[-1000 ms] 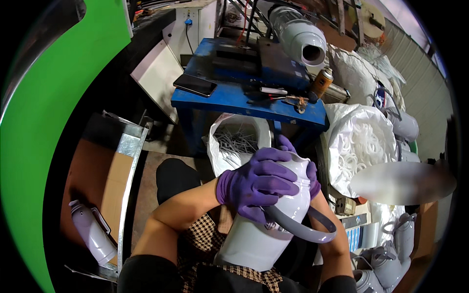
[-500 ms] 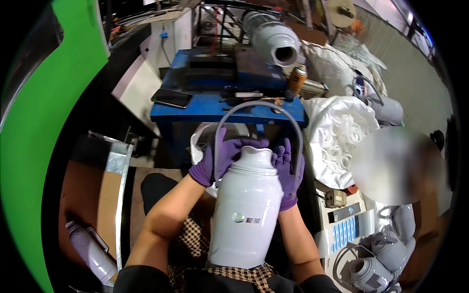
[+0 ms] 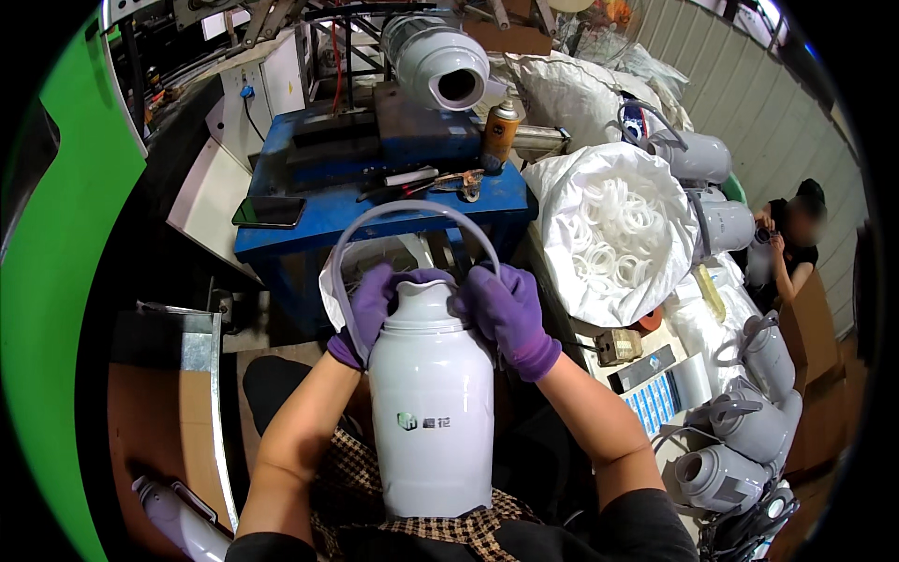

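A light grey vacuum flask (image 3: pixel 433 375) stands upright between my forearms, its base against my checked apron. Its grey loop handle (image 3: pixel 417 205) arches up over the neck. My left hand (image 3: pixel 371 304), in a purple glove, wraps round the left and back of the neck, its fingers partly hidden behind the spout. At the right of the neck, my right hand (image 3: pixel 513 318), also gloved in purple, is curled closed against the rim. Its fingertips are hidden.
A blue bench (image 3: pixel 393 211) ahead carries a phone (image 3: pixel 269 212), pliers, a spray can (image 3: pixel 500 136) and a large grey flask (image 3: pixel 440 70). To the right are a white sack of rings (image 3: pixel 618 234) and several grey flasks (image 3: pixel 716 476). A person (image 3: pixel 791 244) sits at far right.
My right hand has gone from fingers stretched up to curled against the neck. The flask has become more upright. The whole view has shifted, bringing a person into sight at right.
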### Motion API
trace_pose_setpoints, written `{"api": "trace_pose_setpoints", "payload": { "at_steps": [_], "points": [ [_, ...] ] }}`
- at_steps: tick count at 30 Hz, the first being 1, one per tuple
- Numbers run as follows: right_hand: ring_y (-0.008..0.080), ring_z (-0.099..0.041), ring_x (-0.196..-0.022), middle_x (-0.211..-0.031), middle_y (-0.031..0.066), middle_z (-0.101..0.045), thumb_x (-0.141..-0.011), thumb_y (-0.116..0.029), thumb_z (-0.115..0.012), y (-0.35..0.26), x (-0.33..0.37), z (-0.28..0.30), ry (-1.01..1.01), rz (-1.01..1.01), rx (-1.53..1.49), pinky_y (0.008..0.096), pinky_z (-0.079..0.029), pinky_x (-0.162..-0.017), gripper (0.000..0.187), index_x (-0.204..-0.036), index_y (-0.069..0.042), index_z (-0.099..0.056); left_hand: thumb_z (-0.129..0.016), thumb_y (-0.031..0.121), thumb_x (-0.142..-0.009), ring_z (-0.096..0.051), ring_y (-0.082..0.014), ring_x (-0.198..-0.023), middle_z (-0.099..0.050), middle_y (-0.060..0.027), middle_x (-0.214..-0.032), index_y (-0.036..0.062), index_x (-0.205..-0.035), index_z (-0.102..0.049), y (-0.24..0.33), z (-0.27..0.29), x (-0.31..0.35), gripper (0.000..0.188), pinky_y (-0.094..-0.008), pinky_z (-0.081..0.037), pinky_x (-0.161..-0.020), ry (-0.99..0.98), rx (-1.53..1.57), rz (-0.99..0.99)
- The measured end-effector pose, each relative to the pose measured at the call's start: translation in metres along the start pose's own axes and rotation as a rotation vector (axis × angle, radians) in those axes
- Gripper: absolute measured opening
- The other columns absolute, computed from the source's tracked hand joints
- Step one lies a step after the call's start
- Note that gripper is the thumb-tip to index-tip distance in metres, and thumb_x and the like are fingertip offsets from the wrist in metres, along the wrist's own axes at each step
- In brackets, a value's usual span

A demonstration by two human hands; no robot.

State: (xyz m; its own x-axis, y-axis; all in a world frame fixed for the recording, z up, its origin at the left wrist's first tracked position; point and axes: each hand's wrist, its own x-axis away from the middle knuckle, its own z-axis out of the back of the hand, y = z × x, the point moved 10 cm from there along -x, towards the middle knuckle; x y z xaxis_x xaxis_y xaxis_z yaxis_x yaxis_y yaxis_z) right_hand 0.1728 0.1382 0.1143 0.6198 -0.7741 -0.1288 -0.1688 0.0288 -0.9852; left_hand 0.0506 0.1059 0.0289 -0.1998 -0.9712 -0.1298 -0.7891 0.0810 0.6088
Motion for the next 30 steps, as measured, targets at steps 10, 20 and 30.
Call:
{"api": "trace_pose_setpoints", "payload": {
  "at_steps": [10,20,30],
  "points": [
    [0.0143,-0.061,-0.057,-0.064,-0.0011,-0.057,-0.092,-0.022,-0.067,-0.086,0.077,-0.059,0.03,1.1,0.706,0.0262,-0.05,-0.059,0.02,-0.079,-0.008,-0.068,-0.048,0.049,-0.104,-0.065,-0.0249,-0.113,-0.064,-0.0175,-0.128,-0.0033,-0.137,-0.055,-0.009,-0.039,-0.002,0.062,-0.0377,-0.052,-0.102,-0.323,0.136,0.071],
    [0.0133,-0.06,-0.084,-0.087,0.005,-0.061,-0.105,-0.039,-0.056,0.047,-0.006,0.032,0.022,-0.053,-0.686,0.0288,-0.048,-0.078,0.038,-0.101,-0.003,-0.067,-0.037,0.053,-0.107,-0.063,-0.034,-0.122,-0.061,-0.0225,-0.138,-0.0083,-0.141,-0.052,-0.032,0.004,-0.025,0.072,-0.0464,-0.046,-0.111,-0.098,0.31,0.054],
    [0.0284,-0.052,-0.136,-0.148,0.0191,-0.054,-0.106,-0.065,-0.027,0.04,0.012,0.026,-0.18,-0.083,-0.771,0.0397,-0.038,-0.117,0.083,-0.148,0.003,-0.047,-0.034,0.051,-0.107,-0.054,-0.0387,-0.133,-0.055,-0.0232,-0.146,-0.007,-0.138,-0.051,-0.036,0.045,-0.04,0.068,-0.0472,-0.038,-0.118,-0.069,0.214,-0.118]
  ]
}}
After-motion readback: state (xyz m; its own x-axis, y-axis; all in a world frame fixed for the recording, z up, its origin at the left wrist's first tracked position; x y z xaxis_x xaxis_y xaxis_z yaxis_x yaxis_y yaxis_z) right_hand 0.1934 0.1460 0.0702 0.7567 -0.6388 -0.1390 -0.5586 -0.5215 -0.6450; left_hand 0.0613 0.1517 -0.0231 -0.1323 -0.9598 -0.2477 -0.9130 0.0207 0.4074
